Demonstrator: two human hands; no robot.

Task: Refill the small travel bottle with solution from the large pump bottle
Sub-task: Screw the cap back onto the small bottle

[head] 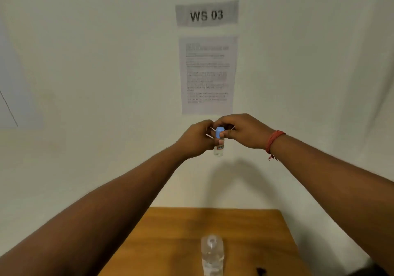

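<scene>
**Travel Bottle Held Aloft, Both Hands Engaged at the Cap**

Both arms extend forward and upward, with the hands meeting in front of the wall, well above the bench [245,228].

Left hand [197,140]: the fingers curl around the body of the small travel bottle [219,148], gripping it from the left side. The bottle is upright, clear-walled, with a small label on its front. Its lower end projects below the hand.

Right hand [243,131]: the fingers and thumb close on the blue cap [219,132] from the right side, pinching it. The cap sits on top of the travel bottle; whether it is fully seated or partly loosened cannot be determined. A red thread band [274,142] encircles the right wrist.

Large bottle [212,254]: stands upright on the wooden bench, near the lower edge of the view, directly below the raised hands and well apart from them. It is transparent and appears to contain clear liquid. Its top shows as a rounded opening or neck; blur prevents further detail.

Wall items: a grey sign [206,13] reading "WS 03" is fixed to the wall above the hands. A printed sheet [207,75] hangs just beneath it; its text is too blurred to read.

A small dark object [261,271] lies on the bench at the lower right; its identity cannot be told.
</scene>
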